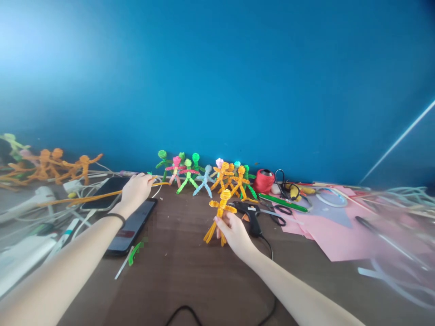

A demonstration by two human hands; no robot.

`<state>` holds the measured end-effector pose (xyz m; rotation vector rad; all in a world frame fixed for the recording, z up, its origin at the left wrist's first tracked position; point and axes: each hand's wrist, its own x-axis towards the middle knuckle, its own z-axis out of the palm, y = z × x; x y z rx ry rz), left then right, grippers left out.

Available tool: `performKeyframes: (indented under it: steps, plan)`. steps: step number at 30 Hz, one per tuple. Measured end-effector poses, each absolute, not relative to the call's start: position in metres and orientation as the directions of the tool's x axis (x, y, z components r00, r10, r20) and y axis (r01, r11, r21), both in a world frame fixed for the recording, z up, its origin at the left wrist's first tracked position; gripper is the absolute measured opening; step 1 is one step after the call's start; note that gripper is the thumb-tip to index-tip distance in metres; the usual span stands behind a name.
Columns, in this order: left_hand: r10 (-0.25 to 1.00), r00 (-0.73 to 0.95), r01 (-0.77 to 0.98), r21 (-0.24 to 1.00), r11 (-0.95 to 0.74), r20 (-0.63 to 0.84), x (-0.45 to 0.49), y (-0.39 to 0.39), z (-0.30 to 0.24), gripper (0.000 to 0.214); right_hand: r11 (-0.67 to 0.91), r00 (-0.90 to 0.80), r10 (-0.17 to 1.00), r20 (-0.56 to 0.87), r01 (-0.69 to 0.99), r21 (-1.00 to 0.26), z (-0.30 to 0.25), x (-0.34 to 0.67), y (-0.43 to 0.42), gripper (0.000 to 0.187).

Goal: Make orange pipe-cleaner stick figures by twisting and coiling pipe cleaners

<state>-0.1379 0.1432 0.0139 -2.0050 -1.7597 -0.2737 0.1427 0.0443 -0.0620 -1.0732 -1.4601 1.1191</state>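
Observation:
My right hand (233,230) is closed on an orange pipe-cleaner figure (223,206), holding it upright by its lower body; its long legs are bent double and hang down in loops. My left hand (135,190), with a dark band at the wrist, pinches a long orange pipe cleaner (95,198) that sticks out on both sides of the fingers. Beyond my hands several finished-looking pipe-cleaner figures stand by the wall, among them a green and pink figure (188,176), a pale blue figure (204,181) and an orange figure (240,181).
Two phones (134,226) lie under my left arm. A black glue gun (251,215) with its cable lies right of the held figure. Further right are pink paper sheets (340,240), a green stick (283,202) and a red roll (263,182). More orange figures (45,165) crowd the left.

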Motion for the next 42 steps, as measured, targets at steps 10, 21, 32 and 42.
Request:
performKeyframes:
  steps: [10, 21, 32, 42]
  plan:
    - [0.651, 0.256, 0.947, -0.051, -0.317, 0.715, -0.076, 0.114, 0.065, 0.034, 0.187, -0.116, 0.978, 0.176, 0.091, -0.978, -0.059, 0.143, 0.044, 0.027]
    - [0.670, 0.299, 0.299, 0.600, -0.742, 0.679, 0.025, 0.031, 0.090, 0.030, 0.150, -0.082, 0.984, 0.156, -0.079, -0.986, -0.065, 0.145, 0.047, 0.028]
    - [0.874, 0.477, 0.591, 0.701, -0.398, 0.094, 0.000, 0.065, 0.021, 0.018, 0.190, -0.050, 0.979, 0.196, -0.099, -0.977, -0.052, 0.151, 0.048, 0.023]
    - [0.831, 0.531, 0.599, 0.620, -0.507, 0.165, 0.001, 0.073, 0.004, 0.017, 0.245, -0.095, 0.967, 0.237, 0.074, -0.967, -0.058, 0.151, 0.045, 0.020]
